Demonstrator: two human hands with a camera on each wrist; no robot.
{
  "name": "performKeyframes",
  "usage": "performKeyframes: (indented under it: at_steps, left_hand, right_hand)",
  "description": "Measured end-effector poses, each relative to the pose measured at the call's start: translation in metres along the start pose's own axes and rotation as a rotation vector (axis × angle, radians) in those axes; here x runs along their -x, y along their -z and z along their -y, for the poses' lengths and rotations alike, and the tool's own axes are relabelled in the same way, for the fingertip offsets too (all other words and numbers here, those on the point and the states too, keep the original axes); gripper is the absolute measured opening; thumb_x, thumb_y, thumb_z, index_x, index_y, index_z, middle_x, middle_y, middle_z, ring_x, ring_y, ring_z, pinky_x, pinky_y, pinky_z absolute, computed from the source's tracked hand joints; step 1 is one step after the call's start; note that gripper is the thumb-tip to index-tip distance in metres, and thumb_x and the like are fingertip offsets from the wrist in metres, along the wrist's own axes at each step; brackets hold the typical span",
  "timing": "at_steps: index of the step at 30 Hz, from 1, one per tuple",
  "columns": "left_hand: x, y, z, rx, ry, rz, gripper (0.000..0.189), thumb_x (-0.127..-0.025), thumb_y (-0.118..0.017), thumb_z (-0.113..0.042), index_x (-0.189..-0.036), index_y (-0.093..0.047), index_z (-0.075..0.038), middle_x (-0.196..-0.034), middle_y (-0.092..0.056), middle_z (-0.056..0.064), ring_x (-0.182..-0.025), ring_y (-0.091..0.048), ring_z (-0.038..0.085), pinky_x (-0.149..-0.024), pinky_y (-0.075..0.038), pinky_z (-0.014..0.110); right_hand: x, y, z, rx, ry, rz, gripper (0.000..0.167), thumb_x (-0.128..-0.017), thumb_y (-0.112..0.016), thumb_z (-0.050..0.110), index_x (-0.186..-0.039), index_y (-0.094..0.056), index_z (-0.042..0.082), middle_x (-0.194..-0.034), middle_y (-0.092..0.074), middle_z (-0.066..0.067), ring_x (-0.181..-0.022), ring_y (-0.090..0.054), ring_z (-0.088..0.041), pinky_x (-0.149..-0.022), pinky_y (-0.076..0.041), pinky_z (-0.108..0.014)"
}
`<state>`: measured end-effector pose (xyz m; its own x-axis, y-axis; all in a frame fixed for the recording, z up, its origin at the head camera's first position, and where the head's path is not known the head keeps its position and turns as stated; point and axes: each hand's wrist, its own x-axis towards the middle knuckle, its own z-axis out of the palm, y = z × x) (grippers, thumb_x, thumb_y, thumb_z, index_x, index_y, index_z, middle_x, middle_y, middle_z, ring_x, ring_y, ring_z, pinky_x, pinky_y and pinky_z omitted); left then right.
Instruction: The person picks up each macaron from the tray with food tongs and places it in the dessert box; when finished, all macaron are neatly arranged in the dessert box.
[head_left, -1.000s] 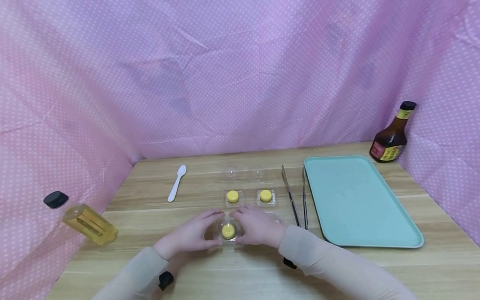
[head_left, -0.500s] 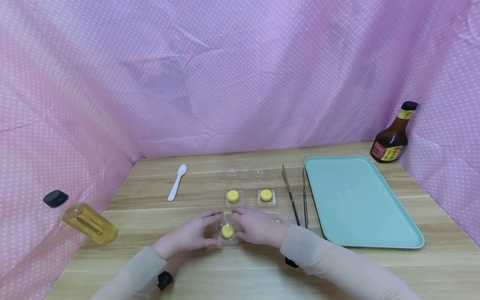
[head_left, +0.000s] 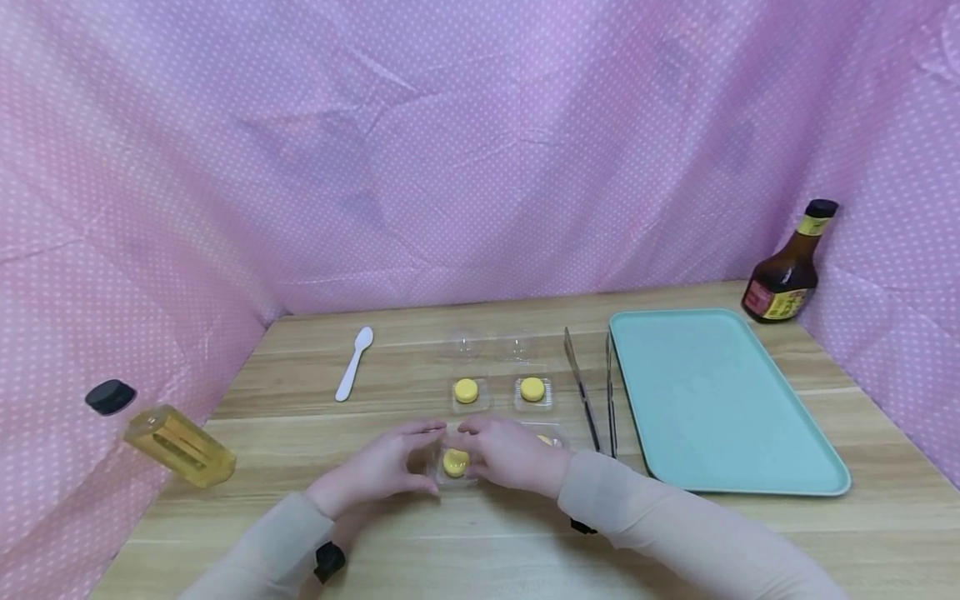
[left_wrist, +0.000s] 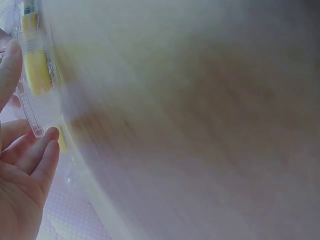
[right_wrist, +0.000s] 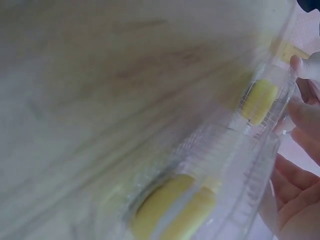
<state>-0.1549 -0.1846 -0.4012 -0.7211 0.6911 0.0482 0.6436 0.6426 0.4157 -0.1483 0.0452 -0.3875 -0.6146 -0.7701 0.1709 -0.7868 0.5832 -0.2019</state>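
My left hand (head_left: 386, 467) and right hand (head_left: 513, 450) reach in from either side of a clear plastic macaron box (head_left: 480, 483) on the table. The left fingers and thumb curve round its left end. On the right, my fingers lie along the lid's far side, thumb at its near edge. Under the clear lid shows a yellow macaron (head_left: 455, 462); another macaron (head_left: 545, 439) peeps out behind the right wrist. From the right wrist, a large macaron (right_wrist: 172, 210) with a pale filling is seen in its cup. The left wrist view has a macaron (left_wrist: 39, 72) beside my thumb.
Behind lies a second box with two uncovered macarons (head_left: 466, 390) and domed lid (head_left: 516, 343) laid back. Metal tongs (head_left: 579, 383) and a mint tray (head_left: 727, 400) lie right. A brown bottle (head_left: 783, 279) stands beyond; a white spoon (head_left: 356, 363) and yellow-liquid bottle (head_left: 180, 446) are left.
My right fingers have bent further over the lid and the hand has shifted slightly. The right-hand macaron has come into sight by the wrist. The left hand has barely moved.
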Motion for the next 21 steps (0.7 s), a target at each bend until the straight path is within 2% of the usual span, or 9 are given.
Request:
performKeyframes:
  at_steps: [8, 12, 18, 21]
  left_hand:
    - [0.001, 0.000, 0.000, -0.024, -0.006, -0.003, 0.080, -0.071, -0.078, -0.039, -0.133, -0.051, 0.003, -0.137, -0.051, 0.018, -0.126, -0.050, 0.031, -0.104, -0.042, 0.044]
    - [0.000, 0.001, 0.000, -0.030, -0.015, 0.006, 0.079, -0.072, -0.079, -0.037, -0.133, -0.050, 0.004, -0.137, -0.050, 0.019, -0.126, -0.049, 0.032, -0.104, -0.043, 0.044]
    - [-0.002, 0.010, -0.001, 0.008, 0.015, 0.048, 0.080, -0.073, -0.078, -0.035, -0.136, -0.047, 0.003, -0.141, -0.045, 0.020, -0.128, -0.047, 0.034, -0.104, -0.042, 0.047]
    - [-0.006, 0.016, 0.000, 0.032, 0.064, 0.024, 0.075, -0.078, -0.075, -0.035, -0.137, -0.046, 0.001, -0.142, -0.044, 0.019, -0.129, -0.045, 0.034, -0.106, -0.040, 0.049]
  right_hand:
    - [-0.003, -0.002, -0.005, 0.012, 0.048, -0.004, 0.050, -0.082, -0.073, 0.027, -0.128, -0.057, 0.020, -0.113, -0.064, -0.004, -0.100, -0.063, -0.018, -0.087, -0.053, -0.029]
    - [-0.004, 0.000, -0.006, -0.007, 0.030, 0.031, 0.054, -0.082, -0.073, 0.028, -0.132, -0.055, 0.022, -0.114, -0.064, -0.002, -0.099, -0.062, -0.014, -0.087, -0.053, -0.026]
    - [-0.002, 0.004, -0.009, -0.111, -0.035, 0.059, 0.053, -0.084, -0.071, 0.029, -0.133, -0.055, 0.019, -0.125, -0.060, -0.006, -0.111, -0.059, -0.021, -0.096, -0.050, -0.035]
    - [0.001, 0.006, -0.013, -0.201, -0.079, 0.056, 0.052, -0.086, -0.068, 0.029, -0.133, -0.053, 0.013, -0.132, -0.055, -0.010, -0.117, -0.056, -0.025, -0.100, -0.047, -0.040]
